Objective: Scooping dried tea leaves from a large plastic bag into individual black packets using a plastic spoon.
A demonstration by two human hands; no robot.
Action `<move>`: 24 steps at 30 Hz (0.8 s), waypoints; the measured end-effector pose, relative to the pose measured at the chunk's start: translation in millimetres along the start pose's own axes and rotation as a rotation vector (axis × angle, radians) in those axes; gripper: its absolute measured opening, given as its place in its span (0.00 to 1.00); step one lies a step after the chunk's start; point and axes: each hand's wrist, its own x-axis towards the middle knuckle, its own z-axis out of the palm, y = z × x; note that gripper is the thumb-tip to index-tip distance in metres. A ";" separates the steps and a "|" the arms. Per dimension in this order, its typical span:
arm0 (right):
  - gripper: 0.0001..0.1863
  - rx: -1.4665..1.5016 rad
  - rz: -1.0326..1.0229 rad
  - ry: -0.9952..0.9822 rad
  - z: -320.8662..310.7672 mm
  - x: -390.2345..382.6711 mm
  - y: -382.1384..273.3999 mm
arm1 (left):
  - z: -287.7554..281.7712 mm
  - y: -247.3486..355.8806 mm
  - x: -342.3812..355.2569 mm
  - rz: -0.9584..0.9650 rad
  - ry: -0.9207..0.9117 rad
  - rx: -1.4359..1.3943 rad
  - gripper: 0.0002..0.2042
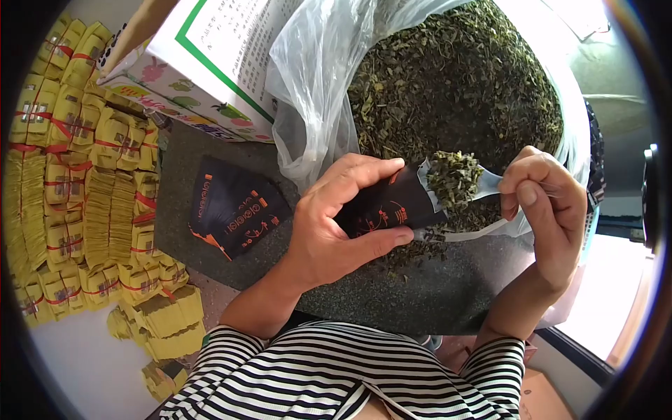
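Note:
My left hand point(332, 217) is wrapped round a dark pouch point(392, 203) with orange print, its mouth facing right. In my right hand point(546, 203) is the handle of a pale spoon point(488, 183), pinched between thumb and fingers. A heap of dried leaves point(453, 176) fills the spoon's bowl, right at the pouch's mouth. Behind both hands, a large clear plastic bag point(311, 91) stands open, full of loose dried leaves point(448, 84). Some leaf bits lie on the dark table just below the pouch.
More dark pouches point(234, 206) lie on the dark speckled table point(336, 297) at left. A white printed carton point(210, 66) stands at the back left. Yellow packets point(77, 189) in bundles with red bands cover the far left side, with a loose stack point(168, 318) below them.

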 end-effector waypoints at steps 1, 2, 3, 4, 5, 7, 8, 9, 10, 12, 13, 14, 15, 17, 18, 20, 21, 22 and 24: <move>0.10 -0.018 0.000 -0.025 -1.3 -0.9 -1.8 | 2.1 2.0 1.5 0.001 0.001 0.011 0.30; 0.10 -0.037 0.001 -0.049 -2.9 -2.1 -3.9 | 4.6 3.7 3.3 0.003 0.001 0.022 0.31; 0.10 -0.028 0.004 -0.055 0.7 -1.1 -1.5 | 3.3 3.2 1.1 -0.006 0.004 0.029 0.31; 0.09 -0.067 -0.019 -0.098 4.2 -0.5 0.6 | 2.5 2.3 -0.7 -0.001 0.005 0.068 0.31; 0.07 -0.105 -0.043 -0.141 7.3 0.4 2.5 | 2.2 1.3 -2.1 0.004 0.005 0.106 0.31; 0.06 -0.196 -0.080 -0.185 6.0 -0.1 -6.0 | 7.5 4.1 2.4 0.024 -0.025 0.110 0.31; 0.05 -0.283 -0.128 -0.242 6.3 -0.9 -9.4 | 10.4 5.3 4.7 0.050 -0.041 0.123 0.31; 0.05 -0.277 -0.123 -0.243 12.3 -0.2 -8.6 | 10.6 5.7 3.8 0.042 -0.043 0.126 0.31; 0.05 -0.333 -0.182 -0.237 20.1 0.4 -8.6 | 10.8 6.3 2.8 0.041 -0.051 0.123 0.30; 0.07 -0.414 -0.268 -0.208 31.5 -1.1 -15.3 | 12.0 6.9 1.0 0.044 -0.062 0.114 0.30; 0.07 -0.421 -0.266 -0.204 31.9 -3.4 -21.1 | 13.0 6.6 -0.1 0.013 -0.069 0.036 0.29; 0.07 -0.473 -0.292 -0.140 32.0 -6.7 -27.8 | 13.8 6.4 -1.3 -0.018 -0.076 -0.042 0.29; 0.07 -0.521 -0.320 -0.078 32.4 -9.9 -34.5 | 15.2 5.3 -2.4 -0.014 -0.076 -0.044 0.29; 0.07 -0.543 -0.286 -0.059 29.8 -17.8 -44.6 | 20.3 3.8 -4.8 -0.036 -0.009 -0.194 0.27; 0.07 -0.541 -0.403 0.012 29.7 -20.7 -44.0 | 21.3 5.0 -6.7 -0.029 -0.008 -0.194 0.27; 0.07 -0.566 -0.526 0.115 27.5 -30.0 -47.8 | 22.0 8.1 -10.8 -0.106 -0.014 -0.367 0.27; 0.07 -0.532 -0.491 0.161 27.5 -37.7 -51.8 | 21.1 10.8 -12.8 -0.103 -0.014 -0.367 0.27; 0.08 -0.499 -0.456 0.207 26.6 -44.6 -54.8 | 20.2 14.1 -14.3 -0.172 -0.033 -0.423 0.27; 0.07 -0.483 -0.432 0.237 20.2 -54.3 -54.2 | 18.9 16.9 -18.6 -0.242 -0.054 -0.479 0.27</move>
